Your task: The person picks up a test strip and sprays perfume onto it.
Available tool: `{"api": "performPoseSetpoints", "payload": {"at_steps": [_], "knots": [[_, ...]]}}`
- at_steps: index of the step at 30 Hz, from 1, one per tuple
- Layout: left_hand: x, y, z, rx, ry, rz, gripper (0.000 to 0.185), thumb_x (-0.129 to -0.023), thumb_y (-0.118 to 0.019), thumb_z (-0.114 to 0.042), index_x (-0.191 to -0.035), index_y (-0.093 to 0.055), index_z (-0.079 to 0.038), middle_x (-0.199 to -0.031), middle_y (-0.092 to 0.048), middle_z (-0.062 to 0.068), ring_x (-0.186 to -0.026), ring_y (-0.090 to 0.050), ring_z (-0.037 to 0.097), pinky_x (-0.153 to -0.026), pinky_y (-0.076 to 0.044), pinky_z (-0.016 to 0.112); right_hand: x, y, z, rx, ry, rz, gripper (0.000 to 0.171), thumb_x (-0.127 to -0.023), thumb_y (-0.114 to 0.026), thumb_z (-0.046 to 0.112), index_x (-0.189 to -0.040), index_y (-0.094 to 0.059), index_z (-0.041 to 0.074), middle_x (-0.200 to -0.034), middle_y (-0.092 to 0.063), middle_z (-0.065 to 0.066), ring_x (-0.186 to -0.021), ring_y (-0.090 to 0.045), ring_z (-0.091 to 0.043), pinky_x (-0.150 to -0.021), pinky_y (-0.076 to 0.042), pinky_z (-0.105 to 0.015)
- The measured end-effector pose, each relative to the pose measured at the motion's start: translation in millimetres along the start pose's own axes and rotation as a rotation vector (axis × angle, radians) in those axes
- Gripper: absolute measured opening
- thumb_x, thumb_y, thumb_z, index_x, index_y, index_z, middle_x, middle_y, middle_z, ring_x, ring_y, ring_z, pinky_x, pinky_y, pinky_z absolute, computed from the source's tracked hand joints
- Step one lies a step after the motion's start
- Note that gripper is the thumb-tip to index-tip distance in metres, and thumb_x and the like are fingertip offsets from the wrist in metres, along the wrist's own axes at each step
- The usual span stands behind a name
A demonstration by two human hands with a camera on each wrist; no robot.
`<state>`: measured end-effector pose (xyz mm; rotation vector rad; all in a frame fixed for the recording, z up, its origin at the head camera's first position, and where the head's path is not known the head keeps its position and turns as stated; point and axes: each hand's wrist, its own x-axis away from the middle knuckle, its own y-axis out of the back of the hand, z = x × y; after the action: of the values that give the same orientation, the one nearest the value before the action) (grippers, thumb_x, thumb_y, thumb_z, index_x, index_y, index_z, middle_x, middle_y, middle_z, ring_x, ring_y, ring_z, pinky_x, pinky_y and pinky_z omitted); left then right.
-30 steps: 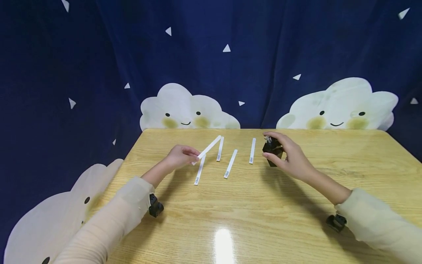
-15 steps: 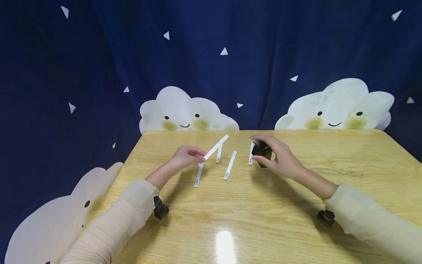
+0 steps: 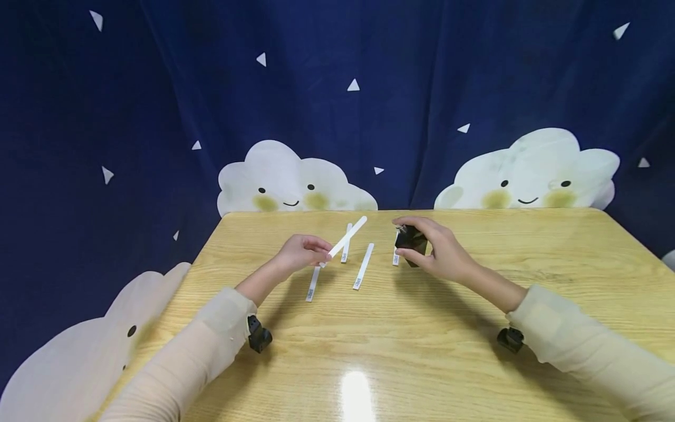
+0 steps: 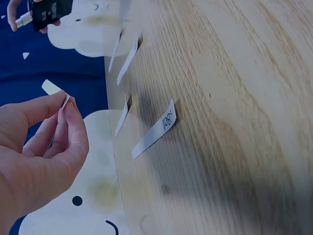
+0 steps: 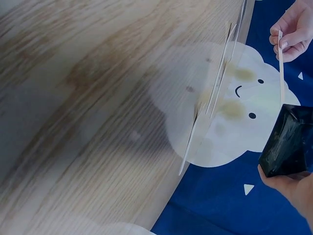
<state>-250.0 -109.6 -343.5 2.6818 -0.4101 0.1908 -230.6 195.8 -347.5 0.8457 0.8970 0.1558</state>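
While my left hand (image 3: 297, 253) pinches 1 strip (image 3: 347, 237), right fingers (image 3: 408, 222) clamp the bottle (image 3: 408, 240); 4 strips lie untouched.

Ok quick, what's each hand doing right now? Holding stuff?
Left hand: pinches one white paper strip, lifted off the table.
Right hand: grips a small black bottle.

near table (image 3: 369, 351): open | between hands: loose strips (image 3: 363, 266) lie in the way | back: curtain (image 3: 337, 105)
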Motion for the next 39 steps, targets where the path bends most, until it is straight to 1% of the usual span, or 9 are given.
{"api": "performPoseSetpoints", "payload": {"at_steps": [11,19,22,24,26,29,34,37,39], "knots": [[-2.4,-0.8,3.6,0.015,0.015,-0.003,0.023,-0.086,-0.069,-0.005,-0.108,-0.068,-0.001,-0.085,-0.068,-0.001,-0.076,-0.064,0.008,-0.094,-0.054,0.044,-0.3,-3.2,8.5,0.009,0.001,-0.023,0.052,-0.078,-0.080,0.017,-0.125,-0.059,0.012,-0.122,-0.066,-0.006,-0.114,-0.062,-0.023,-0.091,-0.053,-0.042],[-1.5,-0.1,3.3,0.015,0.007,0.001,0.023,-0.086,-0.068,-0.005,-0.109,-0.068,0.000,-0.083,-0.067,-0.002,-0.076,-0.063,0.008,-0.095,-0.054,0.045,0.9,2.7,12.0,0.005,0.006,-0.049,0.053,-0.076,-0.081,0.017,-0.124,-0.060,0.013,-0.120,-0.067,-0.005,-0.104,-0.064,-0.016,-0.080,-0.057,-0.035],[-1.3,-0.5,3.0,0.010,0.008,-0.003,0.023,-0.086,-0.068,-0.006,-0.108,-0.068,-0.001,-0.083,-0.068,-0.002,-0.077,-0.064,0.008,-0.094,-0.054,0.044,0.9,4.5,13.5,0.004,-0.002,-0.051,0.055,-0.076,-0.082,0.018,-0.126,-0.059,0.015,-0.122,-0.066,-0.004,-0.104,-0.064,-0.013,-0.078,-0.057,-0.029],[-1.3,-1.0,2.9,0.008,0.006,-0.006,0.023,-0.086,-0.068,-0.006,-0.109,-0.068,-0.001,-0.083,-0.068,-0.002,-0.077,-0.064,0.008,-0.094,-0.055,0.043,1.0,5.4,14.8,0.009,-0.002,-0.051,0.057,-0.076,-0.082,0.019,-0.127,-0.058,0.015,-0.123,-0.066,-0.004,-0.104,-0.063,-0.013,-0.078,-0.057,-0.026],[-1.5,-1.4,3.3,0.008,0.005,-0.006,0.023,-0.086,-0.068,-0.006,-0.109,-0.068,-0.001,-0.083,-0.068,-0.002,-0.077,-0.064,0.008,-0.094,-0.055,0.042,1.2,5.7,16.1,0.016,0.007,-0.054,0.056,-0.075,-0.082,0.019,-0.126,-0.059,0.015,-0.122,-0.066,-0.004,-0.103,-0.064,-0.014,-0.078,-0.056,-0.027],[-1.9,-1.7,3.7,0.011,0.000,-0.005,0.023,-0.086,-0.068,-0.005,-0.109,-0.068,0.000,-0.082,-0.067,-0.002,-0.076,-0.063,0.008,-0.093,-0.055,0.042,2.5,5.8,17.6,0.030,0.017,-0.062,0.054,-0.074,-0.083,0.018,-0.123,-0.060,0.014,-0.120,-0.067,-0.004,-0.103,-0.064,-0.015,-0.077,-0.056,-0.031],[-0.8,-0.3,3.9,0.018,-0.005,-0.007,0.023,-0.086,-0.068,-0.004,-0.108,-0.068,0.000,-0.081,-0.067,-0.002,-0.075,-0.063,0.007,-0.091,-0.056,0.040,6.0,7.1,16.7,0.052,0.010,-0.092,0.053,-0.073,-0.084,0.017,-0.120,-0.061,0.013,-0.116,-0.068,-0.004,-0.101,-0.065,-0.017,-0.076,-0.056,-0.034],[0.9,1.7,4.0,0.016,-0.005,-0.012,0.022,-0.085,-0.068,-0.005,-0.107,-0.068,0.001,-0.082,-0.066,-0.002,-0.077,-0.063,0.009,-0.090,-0.057,0.040,8.4,9.2,14.4,0.068,0.002,-0.108,0.053,-0.072,-0.084,0.016,-0.120,-0.062,0.013,-0.116,-0.068,-0.004,-0.100,-0.066,-0.017,-0.076,-0.054,-0.031],[1.9,3.3,4.6,0.013,-0.001,-0.019,0.022,-0.085,-0.069,-0.005,-0.107,-0.069,0.000,-0.082,-0.066,-0.002,-0.080,-0.065,0.013,-0.090,-0.056,0.040,9.7,11.5,12.7,0.073,-0.001,-0.114,0.053,-0.072,-0.084,0.015,-0.121,-0.062,0.013,-0.116,-0.068,-0.004,-0.101,-0.065,-0.017,-0.077,-0.053,-0.027]]}}
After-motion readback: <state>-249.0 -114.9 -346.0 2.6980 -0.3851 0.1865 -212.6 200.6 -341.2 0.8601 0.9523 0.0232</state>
